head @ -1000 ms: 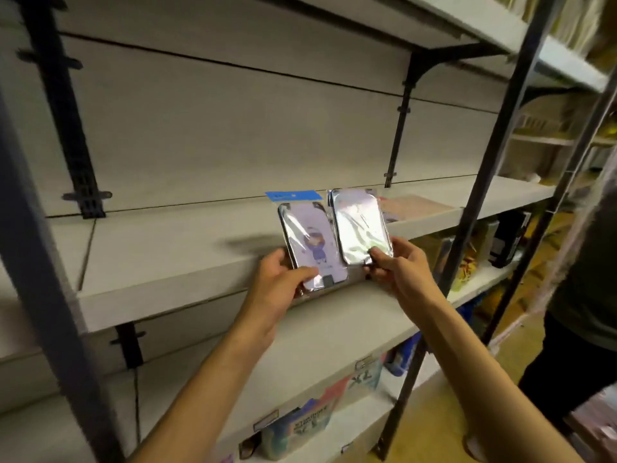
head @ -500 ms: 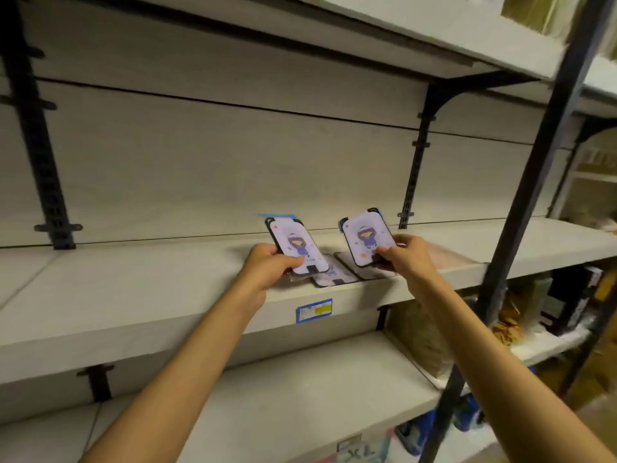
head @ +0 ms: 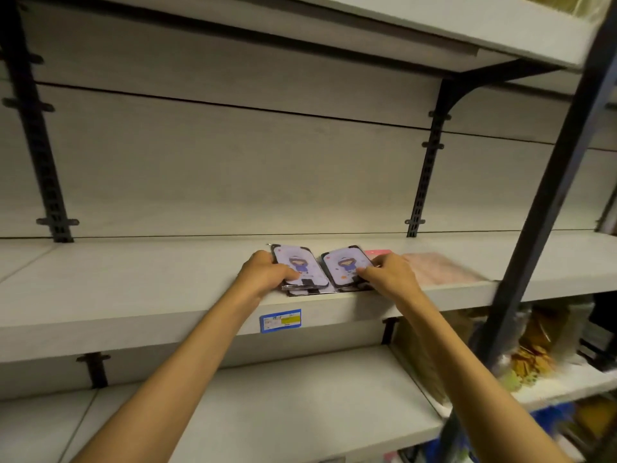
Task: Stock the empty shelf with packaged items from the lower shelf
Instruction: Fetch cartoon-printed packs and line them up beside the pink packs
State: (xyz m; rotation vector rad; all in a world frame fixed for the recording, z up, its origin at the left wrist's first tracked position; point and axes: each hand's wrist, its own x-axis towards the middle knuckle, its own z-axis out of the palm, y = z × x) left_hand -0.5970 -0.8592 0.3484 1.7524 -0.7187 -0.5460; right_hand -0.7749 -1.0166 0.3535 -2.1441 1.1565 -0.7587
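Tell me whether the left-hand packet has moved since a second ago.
Yes. The left-hand packet has gone down from upright above the shelf edge to lying flat on the stack there, still gripped by the left hand.

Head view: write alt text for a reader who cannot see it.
Two bare hands, left hand and right hand, each hold a packaged phone case with a cartoon figure on small stacks at the front of a pale shelf.

Two bare arms reach to a pale shelf [head: 133, 282]. The left hand [head: 263, 274] grips a packaged phone case [head: 298, 266] with a cartoon figure; the right hand [head: 389, 274] grips a matching case [head: 344, 264] just beside it. Both lie on more packets near the shelf's front edge, above a blue price label [head: 280, 320].
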